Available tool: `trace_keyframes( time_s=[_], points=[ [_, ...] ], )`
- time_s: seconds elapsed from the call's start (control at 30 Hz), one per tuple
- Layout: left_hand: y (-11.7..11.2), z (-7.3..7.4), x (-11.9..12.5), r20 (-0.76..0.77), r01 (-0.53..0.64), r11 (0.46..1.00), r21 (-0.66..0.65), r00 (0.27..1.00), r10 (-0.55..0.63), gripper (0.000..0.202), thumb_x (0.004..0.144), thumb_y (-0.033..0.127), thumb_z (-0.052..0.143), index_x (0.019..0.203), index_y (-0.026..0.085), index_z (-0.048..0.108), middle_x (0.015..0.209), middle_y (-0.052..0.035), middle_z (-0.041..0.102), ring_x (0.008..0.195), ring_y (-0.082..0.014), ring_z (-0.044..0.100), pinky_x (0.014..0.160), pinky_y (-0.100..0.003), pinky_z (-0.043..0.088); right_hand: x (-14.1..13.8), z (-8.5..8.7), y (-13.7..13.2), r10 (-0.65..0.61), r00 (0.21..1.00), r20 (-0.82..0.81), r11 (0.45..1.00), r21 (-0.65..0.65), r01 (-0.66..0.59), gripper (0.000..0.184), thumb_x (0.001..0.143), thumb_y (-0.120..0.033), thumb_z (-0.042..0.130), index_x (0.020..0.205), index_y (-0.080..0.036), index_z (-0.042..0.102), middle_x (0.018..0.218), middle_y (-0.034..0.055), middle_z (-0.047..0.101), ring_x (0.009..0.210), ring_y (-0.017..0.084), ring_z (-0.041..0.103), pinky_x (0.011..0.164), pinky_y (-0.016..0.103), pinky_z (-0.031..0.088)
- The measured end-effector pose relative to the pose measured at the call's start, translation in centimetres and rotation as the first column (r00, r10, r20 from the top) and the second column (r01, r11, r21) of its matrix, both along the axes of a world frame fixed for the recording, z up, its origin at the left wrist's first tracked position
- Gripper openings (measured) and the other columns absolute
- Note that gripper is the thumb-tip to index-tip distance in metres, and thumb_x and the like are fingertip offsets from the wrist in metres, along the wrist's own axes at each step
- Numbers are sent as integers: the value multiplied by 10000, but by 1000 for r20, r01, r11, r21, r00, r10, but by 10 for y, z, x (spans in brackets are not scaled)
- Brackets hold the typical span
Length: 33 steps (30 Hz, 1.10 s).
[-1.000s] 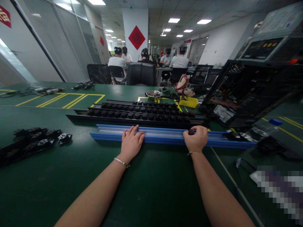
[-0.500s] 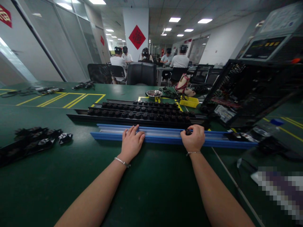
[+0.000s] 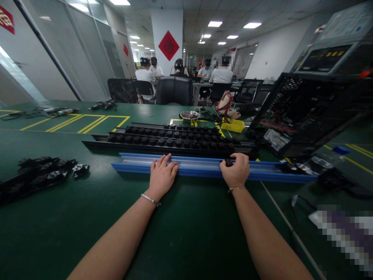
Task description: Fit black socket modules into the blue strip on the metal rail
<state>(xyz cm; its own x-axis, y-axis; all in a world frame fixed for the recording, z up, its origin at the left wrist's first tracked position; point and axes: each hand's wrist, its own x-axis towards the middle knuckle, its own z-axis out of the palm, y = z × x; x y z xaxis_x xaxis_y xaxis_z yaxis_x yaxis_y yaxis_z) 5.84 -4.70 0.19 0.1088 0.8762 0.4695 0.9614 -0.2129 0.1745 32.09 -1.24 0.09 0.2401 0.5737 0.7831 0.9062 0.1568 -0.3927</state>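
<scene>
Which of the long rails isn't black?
The blue rail, nearest the person: the left hand rests on it, and the right hand pinches a small dark part there. The black rails lie behind it.

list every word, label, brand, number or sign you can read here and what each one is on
No text reads clearly.
Red diamond sign on the pillar: dark character-like marks, not legible.
Red sign at upper left: pale character, cut off by the picture's edge.
Pale label on the boxy unit at upper right: too blurred.
Dark cap at back left: pale mark, too small.
Blue rail: no lettering visible.
</scene>
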Motion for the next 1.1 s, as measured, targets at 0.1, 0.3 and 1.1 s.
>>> trace_keyframes(
  time_s=[0.1,0.3,1.1],
  points=[
    [0,1,0,-2,2,1000,-2,1000,-2,369,905,417,325,1044,313,650,1367,-31,482,1281,-244,381,1064,-475,241,-2,-1,1,12,1000,12,1000,0,-12,253,642,-230,550,881,-204,473,955,92,537,963,255,503,797,387,423],
    [0,0,1,-4,-2,1000,-14,1000,2,360,905,414,330,1043,316,648,1371,-36,478,1282,-244,379,1058,-483,242,-4,-1,1,22,999,33,1000,-1,-22,254,643,-237,560,881,-206,473,953,87,542,961,252,510,797,380,428],
    [1,0,0,5,0,1000,-12,1000,0,351,898,411,345,1050,319,647,1370,-31,478,1289,-244,366,1069,-482,234,-17,2,-4,101,995,27,994,-49,-99,222,682,-240,574,883,-201,488,957,71,538,772,188,520,752,347,422]
  ],
)
